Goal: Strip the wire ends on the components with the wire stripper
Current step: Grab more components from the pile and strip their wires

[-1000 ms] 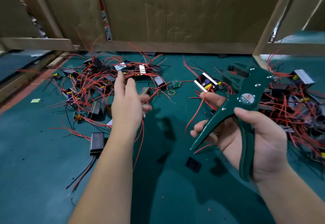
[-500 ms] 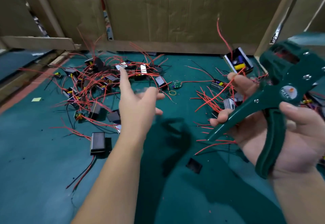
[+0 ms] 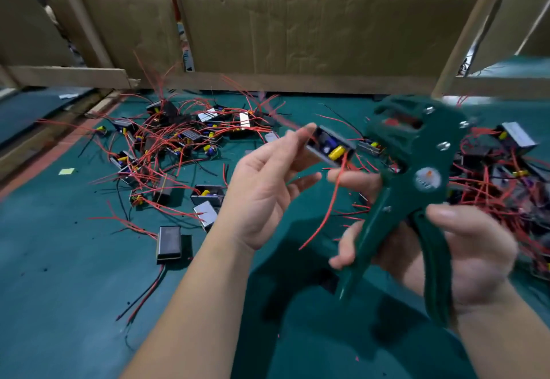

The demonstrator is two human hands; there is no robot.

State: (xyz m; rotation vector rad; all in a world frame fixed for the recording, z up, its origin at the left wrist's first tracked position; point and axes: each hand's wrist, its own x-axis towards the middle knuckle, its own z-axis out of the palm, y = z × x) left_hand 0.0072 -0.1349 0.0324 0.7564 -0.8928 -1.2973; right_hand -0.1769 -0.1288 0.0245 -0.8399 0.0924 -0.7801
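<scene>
Nearest, the right hand [image 3: 470, 247] wraps the handles of the green wire stripper [image 3: 416, 170], head upward. The left hand [image 3: 262, 191] is spread, its forefinger touching the component [image 3: 330, 148] raised between both hands; blur hides whether it pinches. This small open case with a yellow part exposed looks light and delicate. It is probably best gripped by its hard sides, leaving the thin, limp red wire [image 3: 330, 206] free. More components lie on the green mat [image 3: 59, 259] beyond.

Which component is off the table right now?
The open-sided component with the yellow part, raised between the left hand and the right hand gripping the wire stripper; all others lie on the green table.
</scene>
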